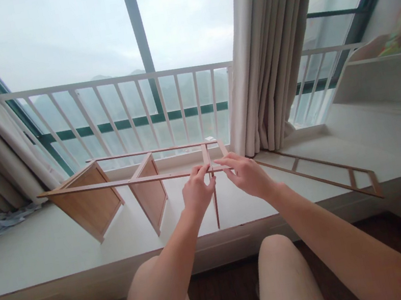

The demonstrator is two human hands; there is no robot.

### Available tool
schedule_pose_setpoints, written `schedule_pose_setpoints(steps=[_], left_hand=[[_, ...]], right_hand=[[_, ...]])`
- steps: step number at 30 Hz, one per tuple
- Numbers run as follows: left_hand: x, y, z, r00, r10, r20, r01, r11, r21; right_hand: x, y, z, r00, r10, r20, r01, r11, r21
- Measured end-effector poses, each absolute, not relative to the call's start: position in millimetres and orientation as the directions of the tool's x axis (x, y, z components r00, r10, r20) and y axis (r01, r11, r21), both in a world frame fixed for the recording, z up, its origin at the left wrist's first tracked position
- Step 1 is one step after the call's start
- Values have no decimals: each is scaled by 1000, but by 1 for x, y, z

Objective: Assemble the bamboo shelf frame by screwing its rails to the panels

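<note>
A partly joined wooden shelf frame [91, 188] lies on its side on the white window ledge, with slatless brown panels [148, 192] standing between its two long rails. My left hand [197, 189] is closed on the near rail by the joint of a thin upright board [216, 204]. My right hand [247, 173] is at the same joint from the right, index finger stretched over the rail and the other fingers bent. Whatever small piece may be between its fingertips is too small to make out.
A second, ladder-like wooden frame [316, 171] lies on the ledge [182, 220] to the right. Crumpled plastic wrapping [2, 226] is at the far left. White railing [116, 82] and curtains [263, 46] stand behind. My knees are close to the ledge's front edge.
</note>
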State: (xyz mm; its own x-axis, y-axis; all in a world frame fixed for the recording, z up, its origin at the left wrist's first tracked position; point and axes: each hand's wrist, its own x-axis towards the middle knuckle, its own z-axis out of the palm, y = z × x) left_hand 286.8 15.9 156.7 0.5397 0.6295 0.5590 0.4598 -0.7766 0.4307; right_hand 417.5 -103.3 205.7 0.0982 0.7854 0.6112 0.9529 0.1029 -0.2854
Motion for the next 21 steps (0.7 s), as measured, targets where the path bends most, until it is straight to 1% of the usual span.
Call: schedule_pose_setpoints(steps=[2, 4, 7, 10, 13, 15, 17, 18, 19, 20, 21], left_hand=[[287, 15, 157, 535, 633, 560, 460, -774, 435], [287, 14, 156, 526, 635, 565, 462, -771, 437], [289, 14, 154, 516, 632, 578, 467, -773, 430], [290, 14, 155, 521, 629, 577, 457, -776, 434], [285, 11, 155, 519, 608, 600, 388, -794, 468], [275, 7, 147, 479, 584, 655, 314, -811, 494], [260, 2, 128, 433, 569, 699, 231, -820, 524], [252, -1, 112, 428, 578, 695, 203, -811, 549], [245, -4, 95, 443, 597, 668, 192, -792, 580], [239, -7, 75, 479, 621, 621, 192, -764, 616], [234, -10, 54, 541, 649, 535, 212, -721, 660]], right_hand=[[408, -115, 196, 161, 736, 658, 921, 127, -368], [398, -125, 181, 225, 713, 664, 874, 153, -461], [381, -137, 145, 294, 729, 619, 788, 181, -588], [368, -142, 101, 356, 768, 532, 703, 156, -694], [355, -144, 52, 383, 838, 389, 627, 74, -775], [348, -145, 16, 355, 900, 251, 582, -3, -813], [339, -148, -20, 300, 949, 97, 554, -91, -828], [335, -150, -37, 305, 952, 25, 552, -156, -819], [332, -152, -52, 294, 955, -41, 582, -213, -785], [328, -153, -64, 275, 954, -121, 638, -275, -719], [325, -155, -74, 228, 950, -213, 695, -312, -648]])
